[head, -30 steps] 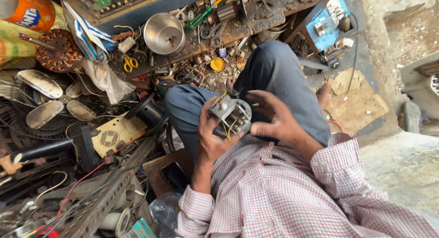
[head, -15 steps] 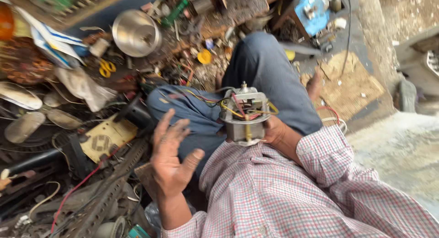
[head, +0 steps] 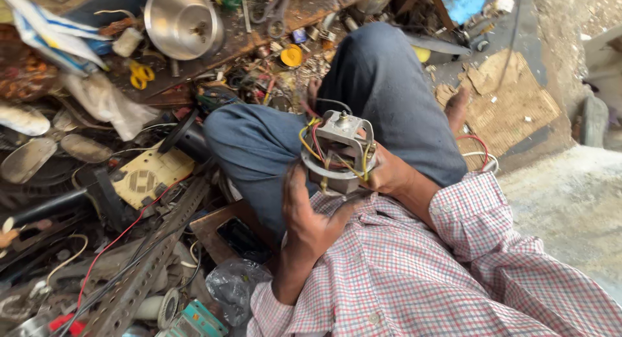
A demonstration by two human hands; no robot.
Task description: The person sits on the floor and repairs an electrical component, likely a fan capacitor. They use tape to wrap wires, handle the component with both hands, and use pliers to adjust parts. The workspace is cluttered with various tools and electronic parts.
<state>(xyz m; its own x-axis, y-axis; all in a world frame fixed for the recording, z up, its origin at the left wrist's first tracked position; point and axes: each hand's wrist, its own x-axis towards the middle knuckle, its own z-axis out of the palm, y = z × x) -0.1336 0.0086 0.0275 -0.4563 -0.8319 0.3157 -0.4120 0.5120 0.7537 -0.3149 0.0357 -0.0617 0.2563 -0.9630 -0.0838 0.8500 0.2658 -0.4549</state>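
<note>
Metal, grey electric motor (head: pixel 340 152) with yellow and red wires is sitting at frame centre above the knees; the right hand (head: pixel 389 174) is gripping its side, while the left hand (head: pixel 308 211) is cupping it from below, fingers half-curled.

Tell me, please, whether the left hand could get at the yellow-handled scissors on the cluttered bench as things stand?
Probably not without letting go: the left hand is cupped against the small grey electric motor with coloured wires, and the yellow-handled scissors lie far off, beyond the raised knee in blue trousers.
</note>
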